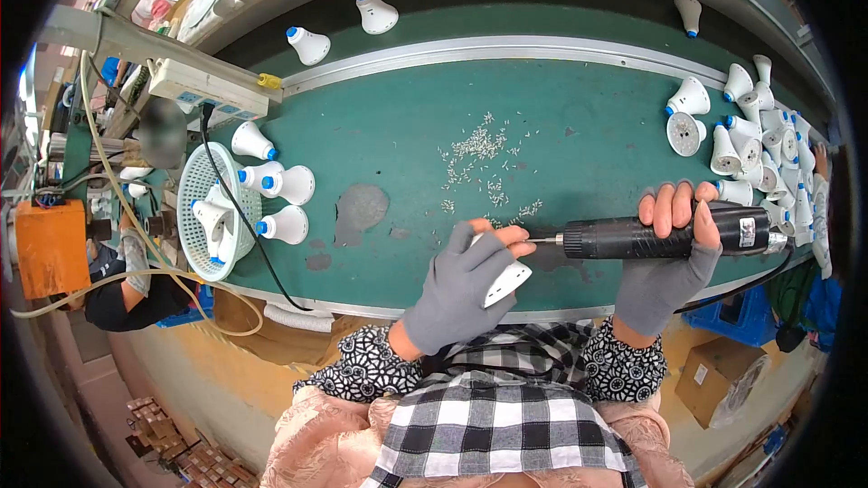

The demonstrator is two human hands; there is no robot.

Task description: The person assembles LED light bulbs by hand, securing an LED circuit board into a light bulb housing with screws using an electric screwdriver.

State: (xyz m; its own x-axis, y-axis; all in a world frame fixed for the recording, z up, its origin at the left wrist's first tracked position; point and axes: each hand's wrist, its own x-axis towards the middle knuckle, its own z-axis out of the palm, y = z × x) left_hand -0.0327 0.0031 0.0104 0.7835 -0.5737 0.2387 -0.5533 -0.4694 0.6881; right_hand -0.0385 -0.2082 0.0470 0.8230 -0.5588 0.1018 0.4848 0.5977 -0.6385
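My left hand [466, 280], in a grey fingerless glove, is closed around a white lamp housing [508, 284], mostly covered by the fingers. My right hand [671, 244], gloved the same way, wraps round a black electric screwdriver [606, 239] held level. Its thin bit [544, 240] points left and reaches my left fingertips; whether it touches a screw there I cannot make out. Just beyond my left hand, a scatter of small screws [479, 146] lies on the green bench [380, 145].
Left, a pale green basket [191, 226] holds white lamp housings, with others [287, 224] beside it. Many more housings [749, 145] are heaped at the right. A black cable [237, 208] runs from a power strip [208, 89]. Other people's arms show at both sides.
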